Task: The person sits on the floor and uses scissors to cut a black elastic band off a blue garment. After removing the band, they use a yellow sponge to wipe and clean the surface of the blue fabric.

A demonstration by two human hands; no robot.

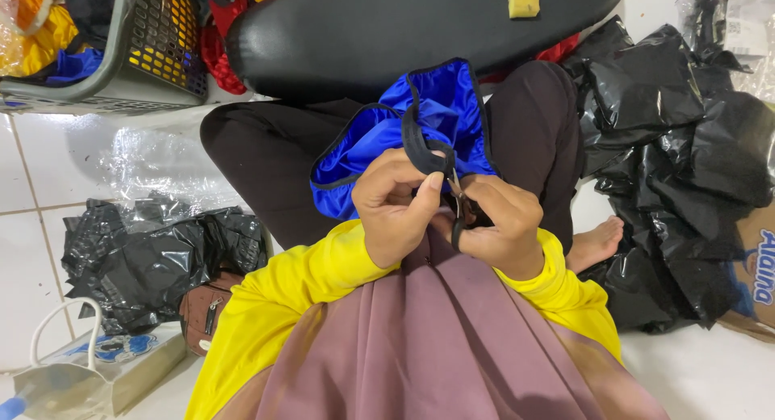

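At far left a grey mesh basket (121,56) of bright cloth is cut off by the frame edge. Below it, crumpled glossy black bags (153,258) lie on the white tiled floor (40,178), beside a small paper bag (97,371), partly out of view. At centre, shiny blue cloth (436,113) with black trim rests on the lap. The left hand (395,202) pinches its black strap (420,145), fingers closed. The right hand (500,226) is closed round small snips (458,195), largely hidden and hard to make out. More black bags (678,145) are heaped at right.
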